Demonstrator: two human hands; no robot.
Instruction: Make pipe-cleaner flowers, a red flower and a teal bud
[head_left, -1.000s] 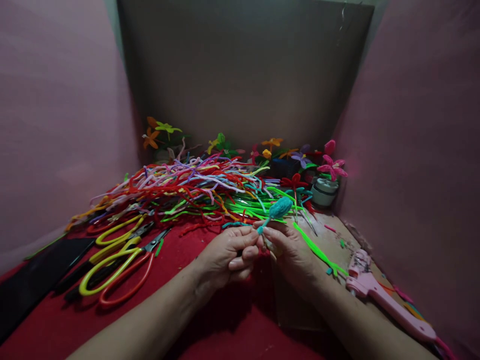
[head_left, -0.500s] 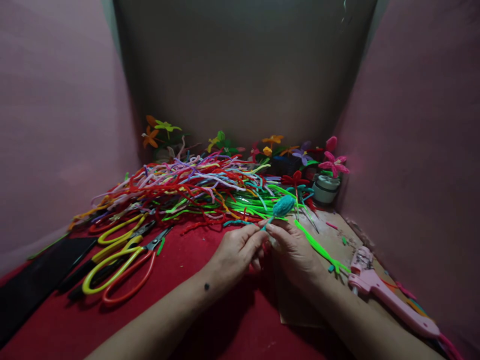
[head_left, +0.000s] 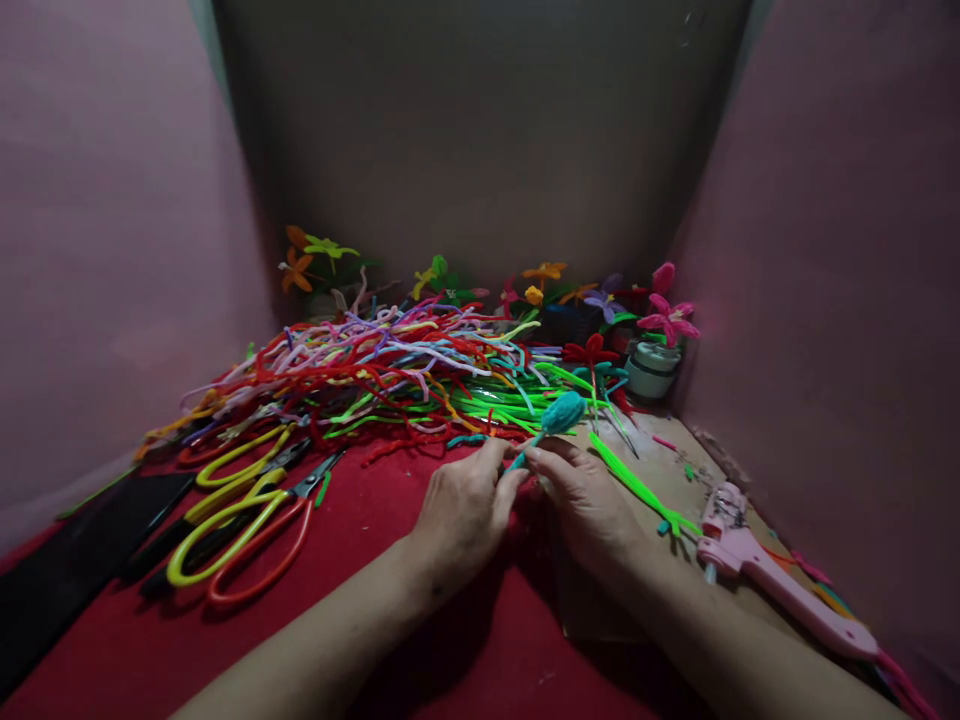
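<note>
Between my hands is a teal pipe-cleaner flower bud (head_left: 562, 412) on a thin teal stem, its rounded head tilted up to the right. My left hand (head_left: 466, 505) pinches the lower stem between thumb and forefinger. Close beside it, my right hand (head_left: 586, 492) grips the stem just under the head with its thumb and fingers. The fingertips of both hands nearly meet, and the stem's lower end is partly hidden by them. Just beyond lies a large heap of coloured pipe cleaners (head_left: 390, 350).
Scissors with yellow and red handles (head_left: 281, 550) and yellow-handled pliers (head_left: 247, 490) lie at left on the red cloth (head_left: 360, 520). At right are a pink glue gun (head_left: 787, 600) and a bright green pipe-cleaner piece (head_left: 637, 485). A small pot (head_left: 652, 372) holds a pink flower (head_left: 667, 318).
My left hand has turned slightly, with its thumb now lower along the teal stem. The bud has shifted a little to the left.
</note>
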